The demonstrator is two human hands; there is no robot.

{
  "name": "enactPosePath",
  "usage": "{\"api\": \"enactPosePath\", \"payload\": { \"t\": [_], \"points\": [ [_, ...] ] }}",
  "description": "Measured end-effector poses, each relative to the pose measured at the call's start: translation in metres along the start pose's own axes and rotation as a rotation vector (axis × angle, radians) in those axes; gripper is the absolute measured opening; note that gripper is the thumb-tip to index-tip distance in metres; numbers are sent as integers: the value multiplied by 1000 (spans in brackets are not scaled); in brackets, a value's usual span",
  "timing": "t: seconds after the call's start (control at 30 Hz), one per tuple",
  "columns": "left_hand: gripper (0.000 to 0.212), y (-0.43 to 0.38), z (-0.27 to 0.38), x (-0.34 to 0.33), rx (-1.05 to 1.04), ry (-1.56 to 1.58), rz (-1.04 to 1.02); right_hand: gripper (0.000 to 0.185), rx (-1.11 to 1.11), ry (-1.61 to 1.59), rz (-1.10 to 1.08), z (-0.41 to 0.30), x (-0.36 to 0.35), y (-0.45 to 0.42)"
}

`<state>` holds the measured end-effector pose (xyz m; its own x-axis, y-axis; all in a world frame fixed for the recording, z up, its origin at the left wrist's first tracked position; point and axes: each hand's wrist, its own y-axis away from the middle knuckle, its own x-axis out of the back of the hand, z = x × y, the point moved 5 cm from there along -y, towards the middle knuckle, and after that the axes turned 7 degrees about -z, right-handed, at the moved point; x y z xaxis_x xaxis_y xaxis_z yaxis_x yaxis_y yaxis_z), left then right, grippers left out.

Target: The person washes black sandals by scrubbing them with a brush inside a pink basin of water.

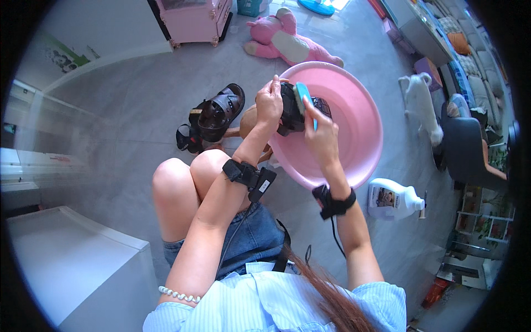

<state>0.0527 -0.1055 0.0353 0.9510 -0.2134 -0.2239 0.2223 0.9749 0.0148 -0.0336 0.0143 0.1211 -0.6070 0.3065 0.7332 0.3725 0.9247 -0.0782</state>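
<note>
My left hand grips a black sandal by its edge, over the left side of a pink plastic basin. A teal-backed scrub brush is in my right hand, its pale bristles against the sandal. Another dark piece with straps shows just right of the brush; whether it belongs to the same sandal, I cannot tell. On the floor left of the basin lies a dark strapped sandal, partly on other black footwear. Suds or water in the basin cannot be made out.
A white detergent bottle is right of the basin. Beyond the basin lies a pink plush toy. A white cat or small dog stands near a dark chair. A white box-shaped piece of furniture is at lower left.
</note>
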Motion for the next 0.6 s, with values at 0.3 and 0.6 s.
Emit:
{"api": "enactPosePath", "payload": {
  "t": [0.3, 0.6],
  "points": [
    [35, 7, 8, -4, 43, 26, -44, 30, 26, 103, 81, 17, -4, -22],
    [35, 3, 9, 7, -13, -76, -2, 32, 72, 8, 26, -11, -6, 11]
  ]
}}
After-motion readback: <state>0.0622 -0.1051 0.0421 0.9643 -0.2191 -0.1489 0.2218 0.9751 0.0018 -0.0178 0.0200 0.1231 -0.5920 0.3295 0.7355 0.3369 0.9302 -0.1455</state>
